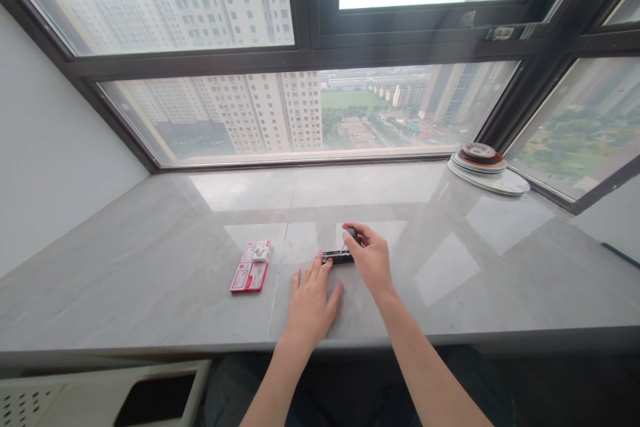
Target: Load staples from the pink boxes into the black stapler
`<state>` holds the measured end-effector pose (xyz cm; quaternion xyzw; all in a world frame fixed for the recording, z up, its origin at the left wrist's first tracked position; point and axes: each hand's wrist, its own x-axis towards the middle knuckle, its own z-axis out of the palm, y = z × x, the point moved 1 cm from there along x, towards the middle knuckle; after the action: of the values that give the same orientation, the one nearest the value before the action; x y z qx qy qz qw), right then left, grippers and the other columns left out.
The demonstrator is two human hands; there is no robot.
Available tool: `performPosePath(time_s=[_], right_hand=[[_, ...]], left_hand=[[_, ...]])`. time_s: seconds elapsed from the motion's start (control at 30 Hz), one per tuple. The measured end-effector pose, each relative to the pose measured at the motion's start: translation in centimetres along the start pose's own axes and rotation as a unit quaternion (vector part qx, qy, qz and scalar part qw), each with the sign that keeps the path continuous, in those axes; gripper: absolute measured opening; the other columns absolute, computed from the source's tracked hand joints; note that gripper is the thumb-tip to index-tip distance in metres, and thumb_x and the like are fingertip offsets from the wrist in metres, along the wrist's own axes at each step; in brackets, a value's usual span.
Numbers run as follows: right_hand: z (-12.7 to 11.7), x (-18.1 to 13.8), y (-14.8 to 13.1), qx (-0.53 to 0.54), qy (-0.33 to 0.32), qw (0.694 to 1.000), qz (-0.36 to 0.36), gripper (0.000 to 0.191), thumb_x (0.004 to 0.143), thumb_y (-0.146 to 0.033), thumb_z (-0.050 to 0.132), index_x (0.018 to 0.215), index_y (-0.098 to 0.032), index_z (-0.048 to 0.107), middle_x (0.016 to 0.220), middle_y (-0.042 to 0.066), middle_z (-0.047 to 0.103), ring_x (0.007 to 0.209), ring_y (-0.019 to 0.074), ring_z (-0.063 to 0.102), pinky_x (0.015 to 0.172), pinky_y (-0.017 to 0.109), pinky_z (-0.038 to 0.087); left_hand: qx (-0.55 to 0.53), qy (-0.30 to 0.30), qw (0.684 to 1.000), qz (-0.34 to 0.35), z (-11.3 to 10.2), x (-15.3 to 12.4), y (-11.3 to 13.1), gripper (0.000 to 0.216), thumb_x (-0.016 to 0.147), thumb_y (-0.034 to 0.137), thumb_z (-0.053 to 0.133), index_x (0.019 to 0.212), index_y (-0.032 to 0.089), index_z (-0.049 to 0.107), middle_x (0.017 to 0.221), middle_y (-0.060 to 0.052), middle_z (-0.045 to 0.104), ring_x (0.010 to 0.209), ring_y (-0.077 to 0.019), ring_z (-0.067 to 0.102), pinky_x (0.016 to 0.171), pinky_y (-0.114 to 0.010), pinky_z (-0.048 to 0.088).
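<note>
A narrow black stapler (339, 257) lies crosswise on the grey ledge. My left hand (311, 300) reaches it from below, with fingertips holding its left end and the thumb apart, resting near the ledge surface. My right hand (373, 260) is over the stapler's right end, thumb and fingers pinched round a dark rounded part (353, 234) that stands up at a slant. Whether that part is joined to the stapler is hidden by my fingers. Red-and-white staple boxes (249, 277) sit together to the left, with a small white packet (261, 252) on top.
A stack of plates (480, 159) stands in the far right corner by the window. The dark window frame (300, 60) borders the ledge (165, 267) at the back. Below its front edge at left is a pale plastic piece (100, 390) with a dark opening.
</note>
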<state>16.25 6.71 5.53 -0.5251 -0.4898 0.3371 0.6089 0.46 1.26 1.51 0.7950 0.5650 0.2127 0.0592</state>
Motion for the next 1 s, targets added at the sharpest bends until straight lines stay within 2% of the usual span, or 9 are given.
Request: performPosePath(time_s=[0.13,0.3,0.37,0.47,0.57,0.67,0.73,0.83,1.0], right_hand=[[-3.4,0.7,2.1,0.210,0.104,0.966,0.113,0.043,0.091,-0.050,0.058,0.123,-0.022,0.065,0.132,0.010,0.069,0.126,0.0260,0.064,0.089,0.038,0.059],[-7.6,-1.1,4.6,0.249,0.080,0.945,0.194,0.040,0.093,-0.057,0.053,0.116,-0.025,0.061,0.136,0.010,0.066,0.129,0.0261,0.063,0.101,0.046,0.060],[-8.9,-2.7,4.6,0.250,0.070,0.947,0.191,0.041,0.094,-0.057,0.053,0.121,-0.027,0.059,0.138,0.008,0.064,0.130,0.0250,0.062,0.105,0.046,0.058],[-10.2,-5.2,4.2,0.231,0.062,0.951,0.195,0.047,0.091,-0.049,0.063,0.132,-0.030,0.057,0.139,0.008,0.063,0.129,0.0255,0.063,0.103,0.044,0.059],[-10.5,-6.8,3.9,0.141,-0.008,0.965,0.220,0.050,0.088,-0.049,0.068,0.132,-0.027,0.060,0.124,0.009,0.069,0.104,0.0249,0.073,0.083,0.039,0.064],[-9.5,-7.2,3.8,-0.010,-0.122,0.963,0.239,0.050,0.088,-0.055,0.064,0.125,-0.022,0.065,0.094,0.006,0.073,0.063,0.0167,0.066,0.054,0.029,0.054],[-8.4,-7.0,3.5,-0.103,-0.180,0.952,0.226,0.048,0.089,-0.055,0.059,0.121,-0.020,0.068,0.082,0.003,0.072,0.050,0.0121,0.055,0.046,0.025,0.043],[-6.7,-6.3,3.0,-0.159,-0.235,0.938,0.201,0.045,0.093,-0.054,0.054,0.117,-0.020,0.070,0.072,-0.001,0.068,0.044,0.0096,0.046,0.045,0.023,0.035],[-5.6,-5.0,2.7,-0.121,-0.300,0.926,0.194,0.045,0.093,-0.059,0.055,0.080,-0.017,0.066,0.054,-0.003,0.055,0.047,0.0092,0.039,0.049,0.022,0.028]], left_hand=[[-0.015,0.017,1.000,0.015,0.3,0.2,-0.7,0.047,0.103,0.040,0.047,0.150,0.030,0.044,0.166,-0.009,0.035,0.151,-0.0288,0.036,0.123,-0.058,0.026],[-0.029,0.054,0.998,0.016,-0.8,-0.1,-1.0,0.049,0.101,0.029,0.048,0.150,0.027,0.042,0.164,-0.009,0.039,0.152,-0.0280,0.035,0.124,-0.057,0.027],[-0.010,0.115,0.993,-0.038,-1.8,-0.7,-2.0,0.053,0.099,0.022,0.047,0.152,0.026,0.040,0.164,-0.010,0.039,0.154,-0.0288,0.030,0.125,-0.057,0.025],[0.058,0.199,0.964,-0.168,-3.2,-2.2,-4.6,0.058,0.096,0.024,0.051,0.154,0.021,0.041,0.166,-0.015,0.031,0.155,-0.0367,0.022,0.123,-0.065,0.021],[0.106,0.200,0.948,-0.224,-3.6,-4.1,-6.7,0.054,0.096,0.030,0.055,0.148,0.018,0.049,0.166,-0.019,0.026,0.153,-0.0421,0.020,0.120,-0.070,0.020],[0.084,0.165,0.966,-0.182,-3.5,-5.3,-6.9,0.042,0.096,0.031,0.056,0.137,0.026,0.060,0.157,-0.014,0.042,0.146,-0.0388,0.034,0.116,-0.064,0.032],[0.027,0.126,0.984,-0.121,-3.5,-5.4,-6.0,0.036,0.096,0.028,0.055,0.131,0.032,0.064,0.142,-0.009,0.058,0.133,-0.0335,0.050,0.109,-0.057,0.043],[-0.076,0.055,0.995,-0.024,-3.4,-4.2,-3.7,0.040,0.093,0.020,0.057,0.130,0.034,0.064,0.124,-0.005,0.068,0.117,-0.0276,0.060,0.103,-0.049,0.049],[-0.183,-0.008,0.982,0.052,-2.2,-1.2,-0.1,0.059,0.085,0.014,0.066,0.141,0.034,0.059,0.117,-0.004,0.071,0.111,-0.0237,0.063,0.104,-0.043,0.050]])
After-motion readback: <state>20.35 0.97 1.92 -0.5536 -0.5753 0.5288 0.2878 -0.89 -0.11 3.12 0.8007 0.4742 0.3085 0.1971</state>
